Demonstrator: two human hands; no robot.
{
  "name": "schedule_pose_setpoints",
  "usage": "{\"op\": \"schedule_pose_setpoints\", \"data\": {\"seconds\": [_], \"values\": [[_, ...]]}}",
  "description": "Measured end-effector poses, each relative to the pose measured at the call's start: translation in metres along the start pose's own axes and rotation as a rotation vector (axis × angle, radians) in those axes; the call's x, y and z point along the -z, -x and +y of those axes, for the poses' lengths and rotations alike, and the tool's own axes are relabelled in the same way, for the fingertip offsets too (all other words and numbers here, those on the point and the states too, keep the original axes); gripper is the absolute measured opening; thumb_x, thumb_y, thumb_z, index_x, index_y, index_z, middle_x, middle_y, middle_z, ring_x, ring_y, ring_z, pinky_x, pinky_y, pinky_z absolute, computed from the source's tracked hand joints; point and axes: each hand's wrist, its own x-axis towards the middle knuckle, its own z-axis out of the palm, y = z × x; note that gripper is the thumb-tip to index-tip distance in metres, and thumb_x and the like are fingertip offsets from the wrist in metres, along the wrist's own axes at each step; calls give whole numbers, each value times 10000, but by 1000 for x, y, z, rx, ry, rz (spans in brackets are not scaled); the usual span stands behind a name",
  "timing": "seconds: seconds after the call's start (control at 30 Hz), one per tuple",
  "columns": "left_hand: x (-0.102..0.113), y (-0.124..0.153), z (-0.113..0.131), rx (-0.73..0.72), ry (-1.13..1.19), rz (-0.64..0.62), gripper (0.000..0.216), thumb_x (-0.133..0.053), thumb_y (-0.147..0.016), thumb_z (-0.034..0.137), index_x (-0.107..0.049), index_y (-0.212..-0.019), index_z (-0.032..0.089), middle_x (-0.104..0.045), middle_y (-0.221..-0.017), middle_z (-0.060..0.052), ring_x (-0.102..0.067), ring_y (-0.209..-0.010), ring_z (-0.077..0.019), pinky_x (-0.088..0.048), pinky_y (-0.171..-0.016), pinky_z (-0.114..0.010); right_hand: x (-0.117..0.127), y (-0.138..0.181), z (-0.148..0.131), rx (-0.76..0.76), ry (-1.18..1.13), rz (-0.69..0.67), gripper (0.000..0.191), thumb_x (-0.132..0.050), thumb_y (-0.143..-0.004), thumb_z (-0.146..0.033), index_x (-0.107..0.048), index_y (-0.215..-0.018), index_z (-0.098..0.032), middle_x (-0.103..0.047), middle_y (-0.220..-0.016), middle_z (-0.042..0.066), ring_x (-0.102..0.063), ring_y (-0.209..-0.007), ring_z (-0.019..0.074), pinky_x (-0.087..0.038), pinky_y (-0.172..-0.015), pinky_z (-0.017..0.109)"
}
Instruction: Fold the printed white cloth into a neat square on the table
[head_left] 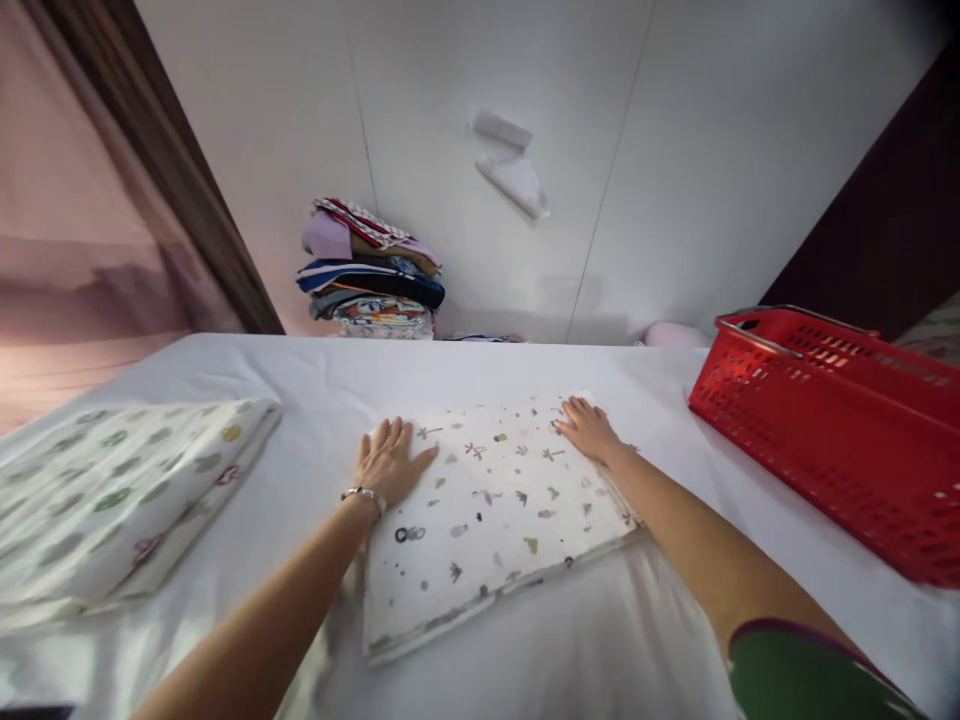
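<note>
A folded white cloth printed with small palms, leaves and other figures lies flat in front of me on a white-covered surface. My left hand rests palm down at its upper left edge, fingers spread, with a bracelet at the wrist. Over the cloth's upper right corner lies my right hand, also palm down with the fingers stretched out. Neither hand grips anything. Layered folds show along the cloth's near and right edges.
Another folded white cloth with larger spots lies at the left. A red perforated basket with a metal handle stands at the right. Behind the far edge is a stack of folded clothes, near a pale wall. A pink curtain hangs left.
</note>
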Motion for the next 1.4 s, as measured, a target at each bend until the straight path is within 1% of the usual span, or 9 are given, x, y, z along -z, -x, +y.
{"op": "schedule_pose_setpoints", "data": {"seconds": [0.13, 0.4, 0.57, 0.73, 0.87, 1.0, 1.1, 1.23, 1.4], "values": [[-1, 1, 1, 1, -39, 12, 828, -206, -765, 692, -330, -1368, 138, -228, -1471, -97, -124, -1365, -288, -126, -1091, -515, -2, -5, 4, 4, 3, -11, 642, -194, -871, -568, -236, -1407, -216, -120, -1491, 46, -68, -1367, 221, -107, -1079, 441], [-2, -1, 2, -8, -74, 16, 815, -205, -770, 676, -337, -1364, 135, -242, -1465, -108, -143, -1360, -294, -150, -1079, -528, 4, -26, 18, -95, -46, -31, 664, -169, -866, -598, -215, -1404, -212, -79, -1495, 46, -50, -1367, 216, -126, -1066, 468], [1, 0, 3, 12, -47, -3, 809, -188, -766, 680, -315, -1378, 168, -211, -1477, -80, -112, -1367, -289, -145, -1075, -547, 7, -17, 17, -74, -90, -41, 656, -182, -870, -587, -242, -1393, -196, -78, -1495, 63, -49, -1367, 229, -113, -1067, 481], [1, 0, 2, 6, -17, 0, 798, -199, -761, 684, -334, -1370, 186, -211, -1476, -87, -110, -1365, -306, -148, -1061, -572, 10, 22, 23, -112, -102, -17, 568, -237, -888, -523, -316, -1358, -215, -135, -1485, 74, -100, -1362, 232, -143, -1060, 485], [1, -3, 0, 1, -2, -17, 803, -194, -761, 690, -328, -1370, 185, -200, -1478, -94, -105, -1367, -299, -141, -1060, -569, 13, 72, 37, -142, -128, -14, 568, -297, -884, -478, -317, -1368, -180, -191, -1469, 99, -186, -1348, 217, -216, -1063, 409], [7, 1, 3, -4, 19, 4, 775, -242, -767, 672, -354, -1355, 180, -183, -1481, -105, -104, -1367, -297, -135, -1060, -566, 10, 124, 52, -181, -152, -5, 557, -323, -878, -447, -355, -1358, -165, -284, -1436, 91, -257, -1326, 212, -232, -1075, 377], [15, 18, 8, -18, 16, -32, 752, -283, -774, 643, -349, -1360, 177, -162, -1487, -88, -94, -1371, -286, -123, -1071, -558, -1, 156, 63, -182, -178, 36, 552, -316, -881, -449, -385, -1344, -156, -317, -1421, 87, -282, -1316, 199, -238, -1082, 353], [22, 63, 10, -119, 1, -107, 724, -333, -780, 614, -346, -1366, 189, -170, -1483, -71, -104, -1371, -270, -113, -1086, -541, -15, 179, 75, -169, -233, 124, 563, -326, -868, -501, -422, -1321, -180, -354, -1403, 61, -317, -1300, 199, -247, -1086, 354], [10, 126, -1, -276, 18, -9, 653, -381, -791, 597, -404, -1331, 230, -267, -1451, -70, -182, -1354, -273, -169, -1076, -542, -17, 178, 79, -179, -232, 191, 566, -300, -864, -515, -447, -1294, -177, -452, -1331, 68, -406, -1234, 222, -320, -1035, 361]]}}
